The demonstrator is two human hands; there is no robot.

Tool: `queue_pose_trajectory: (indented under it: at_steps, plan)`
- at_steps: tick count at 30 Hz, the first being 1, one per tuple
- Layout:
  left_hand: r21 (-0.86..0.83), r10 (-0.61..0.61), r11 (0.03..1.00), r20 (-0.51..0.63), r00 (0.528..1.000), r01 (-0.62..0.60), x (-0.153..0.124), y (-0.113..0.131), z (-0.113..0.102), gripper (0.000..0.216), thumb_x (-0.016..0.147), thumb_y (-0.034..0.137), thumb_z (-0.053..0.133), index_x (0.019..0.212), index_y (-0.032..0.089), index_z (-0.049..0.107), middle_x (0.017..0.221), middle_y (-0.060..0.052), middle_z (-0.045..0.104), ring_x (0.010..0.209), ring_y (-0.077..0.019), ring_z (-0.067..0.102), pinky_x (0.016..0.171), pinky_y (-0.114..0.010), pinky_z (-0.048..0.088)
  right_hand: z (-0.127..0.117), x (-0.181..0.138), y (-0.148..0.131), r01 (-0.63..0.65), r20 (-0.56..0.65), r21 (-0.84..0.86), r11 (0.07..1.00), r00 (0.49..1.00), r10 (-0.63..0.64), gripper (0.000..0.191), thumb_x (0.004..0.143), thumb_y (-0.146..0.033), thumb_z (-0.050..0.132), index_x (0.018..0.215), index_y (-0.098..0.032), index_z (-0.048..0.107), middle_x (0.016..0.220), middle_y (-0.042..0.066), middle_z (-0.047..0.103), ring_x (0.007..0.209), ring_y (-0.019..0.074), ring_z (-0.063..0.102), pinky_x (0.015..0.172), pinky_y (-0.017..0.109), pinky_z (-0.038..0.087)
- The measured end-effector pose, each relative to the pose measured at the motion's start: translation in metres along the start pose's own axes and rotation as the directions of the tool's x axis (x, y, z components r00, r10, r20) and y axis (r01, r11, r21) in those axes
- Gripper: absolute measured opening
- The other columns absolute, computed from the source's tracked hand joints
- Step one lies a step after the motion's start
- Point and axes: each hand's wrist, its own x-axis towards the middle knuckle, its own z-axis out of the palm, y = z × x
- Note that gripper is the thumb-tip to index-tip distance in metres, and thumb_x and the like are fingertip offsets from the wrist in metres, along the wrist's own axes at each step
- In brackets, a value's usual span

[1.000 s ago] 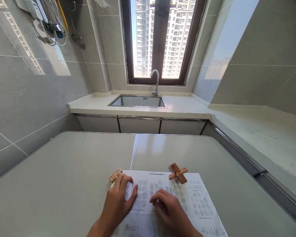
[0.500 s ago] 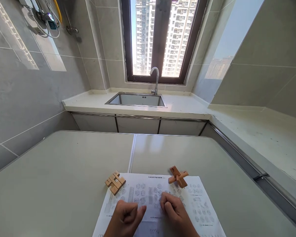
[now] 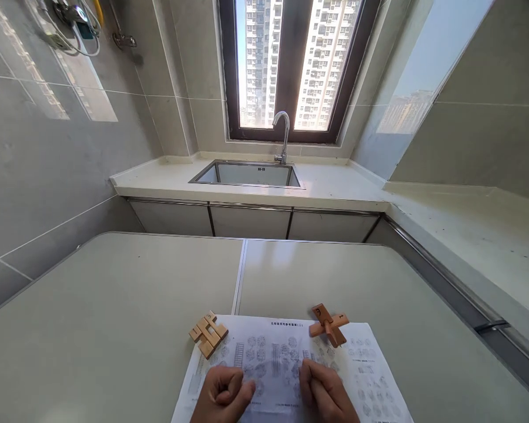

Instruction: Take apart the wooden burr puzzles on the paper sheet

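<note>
My left hand is curled into a loose fist above the lower left of a printed sheet, thumb pointing right. Opposite it, my right hand is also closed, its thumb against the curled fingers. Neither fist shows an object. A light wooden interlocking puzzle lies at the sheet's upper left corner, beyond my left hand. Beyond my right hand, a darker reddish wooden puzzle of crossed pieces rests on the upper right of the sheet. Small diagrams and lines of text cover the paper.
The sheet lies on a pale table with a seam down its middle. Behind it runs a white counter with a sink and a faucet under a window. Tiled walls stand on both sides.
The view has shifted slightly, so the sheet and puzzles sit lower and further right in the picture. Both hands stay closed; my left thumb has drawn in a little.
</note>
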Motion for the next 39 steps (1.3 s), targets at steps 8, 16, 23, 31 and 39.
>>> queue_pose_trajectory:
  at_steps: [8, 16, 23, 31, 39]
  plan:
    - [-0.249, -0.144, 0.954, 0.105, 0.984, 0.166, 0.007, 0.0, -0.003, 0.085, 0.068, 0.062, 0.086, 0.06, 0.023, 0.011, 0.054, 0.012, 0.01, 0.047, -0.0033, 0.01, 0.047, -0.021, 0.012, -0.003, 0.005, -0.007, 0.158, 0.041, 0.137, 0.978, 0.985, -0.165, 0.023, 0.066, -0.012, 0.043, 0.046, -0.022, 0.049, 0.049, 0.0, 0.049, 0.051, 0.0151, 0.042, 0.056, 0.03, 0.03]
    - [-0.321, -0.213, 0.921, 0.061, 0.975, 0.222, 0.01, 0.009, -0.004, 0.081, 0.063, 0.047, 0.088, 0.063, 0.023, 0.011, 0.053, 0.013, 0.008, 0.044, -0.0018, 0.006, 0.043, -0.019, 0.014, -0.009, 0.005, -0.02, -0.026, 0.037, 0.239, 0.971, 0.999, 0.017, 0.017, 0.065, -0.017, 0.046, 0.049, -0.022, 0.05, 0.05, -0.003, 0.044, 0.053, 0.0132, 0.038, 0.054, 0.028, 0.027]
    - [-0.381, -0.243, 0.894, 0.028, 0.97, 0.235, 0.013, 0.016, -0.004, 0.077, 0.063, 0.038, 0.085, 0.064, 0.024, 0.01, 0.049, 0.014, 0.01, 0.042, -0.0025, 0.007, 0.042, -0.019, 0.017, -0.015, 0.011, -0.028, -0.196, 0.082, 0.57, 0.798, 0.98, 0.182, 0.009, 0.073, -0.018, 0.063, 0.069, -0.02, 0.057, 0.059, -0.005, 0.048, 0.051, 0.0093, 0.036, 0.049, 0.024, 0.026]
    - [-0.421, -0.253, 0.871, 0.06, 0.966, 0.254, 0.014, 0.015, -0.007, 0.077, 0.064, 0.036, 0.086, 0.065, 0.023, 0.01, 0.048, 0.015, 0.01, 0.044, -0.0032, 0.004, 0.043, -0.02, 0.016, -0.024, 0.018, -0.029, -0.334, 0.189, 0.822, 0.462, 0.924, 0.332, 0.029, 0.09, -0.048, 0.073, 0.096, -0.02, 0.066, 0.083, 0.001, 0.059, 0.054, 0.0097, 0.046, 0.041, 0.019, 0.033]
    - [-0.453, -0.266, 0.848, 0.088, 0.96, 0.276, 0.014, 0.018, -0.006, 0.078, 0.063, 0.034, 0.087, 0.064, 0.023, 0.01, 0.046, 0.014, 0.012, 0.043, -0.0031, 0.005, 0.044, -0.021, 0.014, -0.025, 0.022, -0.022, -0.255, 0.165, 0.886, 0.388, 0.954, 0.252, 0.03, 0.097, -0.053, 0.066, 0.099, -0.023, 0.064, 0.073, -0.004, 0.046, 0.048, 0.0088, 0.032, 0.04, 0.02, 0.029]
